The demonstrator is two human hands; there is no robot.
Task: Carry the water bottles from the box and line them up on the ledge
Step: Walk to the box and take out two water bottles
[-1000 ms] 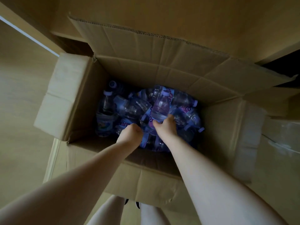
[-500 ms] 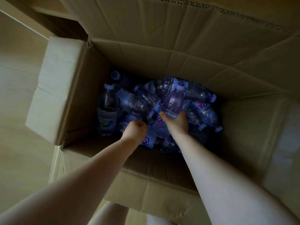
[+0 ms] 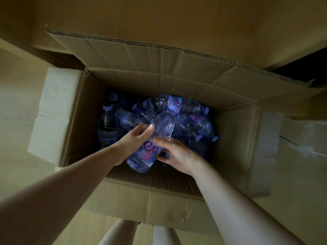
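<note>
An open cardboard box point(image 3: 155, 195) stands on the floor below me, holding a pile of several clear water bottles point(image 3: 191, 119) with blue and pink labels. Both my arms reach down into it. One water bottle point(image 3: 150, 151) lies slanted above the pile near the front wall, its neck pointing away from me. My left hand point(image 3: 132, 142) grips its left side, with the thumb on the upper body. My right hand point(image 3: 177, 152) closes on its right side around the label. The ledge is not in view.
Four box flaps point(image 3: 53, 112) fold outward on all sides; the far flap point(image 3: 159, 57) leans against a wall. Light wooden floor point(image 3: 16, 138) surrounds the box. A dark gap point(image 3: 304, 68) shows at the upper right. My legs point(image 3: 139, 234) stand just behind the box's near wall.
My hands were pressed into the pile, the right one on a bottle's base. Now one bottle is raised toward the near wall with both hands on it, and my view has pulled back.
</note>
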